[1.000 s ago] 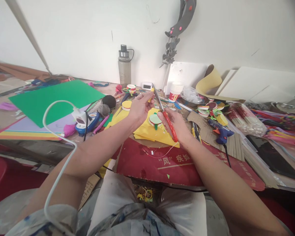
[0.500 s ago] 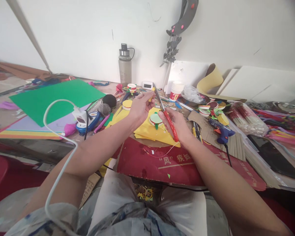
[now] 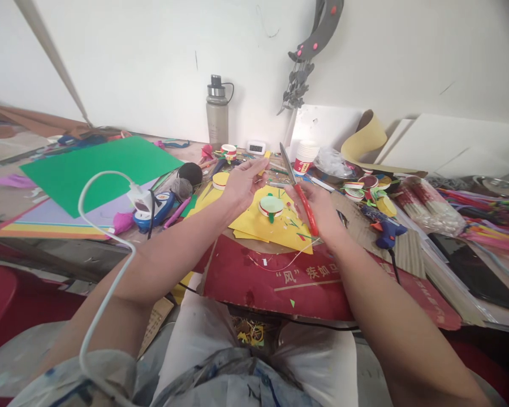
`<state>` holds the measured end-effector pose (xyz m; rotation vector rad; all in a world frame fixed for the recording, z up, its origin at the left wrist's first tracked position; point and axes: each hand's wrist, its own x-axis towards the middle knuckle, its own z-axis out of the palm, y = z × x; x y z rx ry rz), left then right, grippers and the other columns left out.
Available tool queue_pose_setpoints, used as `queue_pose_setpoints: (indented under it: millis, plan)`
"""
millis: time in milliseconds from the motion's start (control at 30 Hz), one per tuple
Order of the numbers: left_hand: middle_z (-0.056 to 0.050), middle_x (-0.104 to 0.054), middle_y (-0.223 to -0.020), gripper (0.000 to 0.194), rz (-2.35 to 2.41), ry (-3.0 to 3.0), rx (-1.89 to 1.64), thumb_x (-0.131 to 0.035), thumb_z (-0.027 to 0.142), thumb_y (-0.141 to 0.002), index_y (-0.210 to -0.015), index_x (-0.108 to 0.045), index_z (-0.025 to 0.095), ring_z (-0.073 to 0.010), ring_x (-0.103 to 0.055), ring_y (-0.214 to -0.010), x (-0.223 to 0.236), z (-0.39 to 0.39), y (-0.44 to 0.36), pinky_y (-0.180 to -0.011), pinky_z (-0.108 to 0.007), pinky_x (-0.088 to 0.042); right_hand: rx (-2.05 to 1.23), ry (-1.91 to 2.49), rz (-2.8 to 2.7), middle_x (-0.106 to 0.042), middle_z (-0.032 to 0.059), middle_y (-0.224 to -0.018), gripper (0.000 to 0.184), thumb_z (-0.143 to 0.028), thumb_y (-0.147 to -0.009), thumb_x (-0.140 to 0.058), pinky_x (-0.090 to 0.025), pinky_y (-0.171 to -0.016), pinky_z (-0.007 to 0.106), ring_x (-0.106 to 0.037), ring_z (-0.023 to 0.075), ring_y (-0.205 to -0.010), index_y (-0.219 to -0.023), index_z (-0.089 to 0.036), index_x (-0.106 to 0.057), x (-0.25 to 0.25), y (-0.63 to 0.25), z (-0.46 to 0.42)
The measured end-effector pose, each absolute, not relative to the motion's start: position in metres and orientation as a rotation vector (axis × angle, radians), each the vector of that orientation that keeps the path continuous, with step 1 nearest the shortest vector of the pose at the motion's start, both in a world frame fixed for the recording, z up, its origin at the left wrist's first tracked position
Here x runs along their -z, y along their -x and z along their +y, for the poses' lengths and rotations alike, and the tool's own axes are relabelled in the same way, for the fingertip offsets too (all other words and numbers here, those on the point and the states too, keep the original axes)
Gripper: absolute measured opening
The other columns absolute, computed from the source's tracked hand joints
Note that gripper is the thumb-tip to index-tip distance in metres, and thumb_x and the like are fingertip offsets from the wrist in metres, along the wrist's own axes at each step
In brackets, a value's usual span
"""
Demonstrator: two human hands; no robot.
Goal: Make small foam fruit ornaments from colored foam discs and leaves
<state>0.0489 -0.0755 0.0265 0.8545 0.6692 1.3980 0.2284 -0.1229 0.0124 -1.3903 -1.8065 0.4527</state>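
Note:
My left hand (image 3: pixel 246 182) pinches a small piece of yellow paper (image 3: pixel 267 156) that sticks up past the fingertips. In my right hand (image 3: pixel 316 206) is a pair of scissors with red handles (image 3: pixel 306 210), blades pointing up and away from me, apart from the paper. Between and below the hands, a small round cup piece with a pale green top (image 3: pixel 271 206) and a dark green tab rests on yellow paper sheets (image 3: pixel 254 226). Paper scraps are scattered about it. Another round piece with a yellow top (image 3: pixel 220 180) lies behind my left wrist.
A red board (image 3: pixel 237 277) covers the near table edge. On the left are a green sheet (image 3: pixel 97 169) and a blue-and-white power socket (image 3: pixel 155 212) with cables. A bottle (image 3: pixel 218 116) and paper cups (image 3: pixel 306 157) stand behind; a blue glue gun (image 3: pixel 385 229) and a phone (image 3: pixel 475 268) lie right.
The scissors have moved right, away from the yellow paper piece, and my right hand has shifted right with them. My left hand has stayed nearly in place, still pinching the paper.

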Motion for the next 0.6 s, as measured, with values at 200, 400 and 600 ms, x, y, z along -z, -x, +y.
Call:
queue_pose_setpoints:
  millis: [200, 400, 600]
  plan:
    - [0.004, -0.067, -0.072, 0.017, 0.717, -0.902, -1.299, -0.075, 0.017, -0.093, -0.078, -0.067, 0.013, -0.0010, -0.050, -0.053, -0.028, -0.076, -0.049, -0.057, -0.016, -0.041, -0.011, 2.045, -1.905, -0.079, 0.0203, -0.111, 0.034, -0.038, -0.099, -0.055, -0.054, -0.086, 0.039, -0.074, 0.0329, -0.105, -0.114, -0.017, -0.077, -0.021, -0.243, -0.114]
    - [0.003, -0.067, -0.068, 0.020, 0.732, -0.937, -1.259, -0.068, 0.011, -0.096, -0.076, -0.068, 0.012, -0.0011, -0.049, -0.051, -0.027, -0.077, -0.052, -0.054, -0.015, -0.041, 0.066, 2.264, -1.995, -0.076, 0.0253, -0.120, 0.044, -0.043, -0.099, -0.055, -0.057, -0.088, 0.041, -0.074, 0.0357, -0.111, -0.123, -0.011, -0.075, -0.025, -0.244, -0.117]
    - [0.003, -0.066, -0.069, 0.023, 0.764, -1.076, -1.211, -0.076, 0.016, -0.091, -0.070, -0.068, 0.013, -0.0007, -0.046, -0.049, -0.021, -0.074, -0.053, -0.051, -0.015, -0.039, 0.120, 2.328, -2.131, -0.075, 0.0257, -0.123, 0.036, -0.028, -0.097, -0.057, -0.058, -0.088, 0.039, -0.073, 0.0333, -0.112, -0.123, -0.009, -0.074, -0.025, -0.251, -0.113]
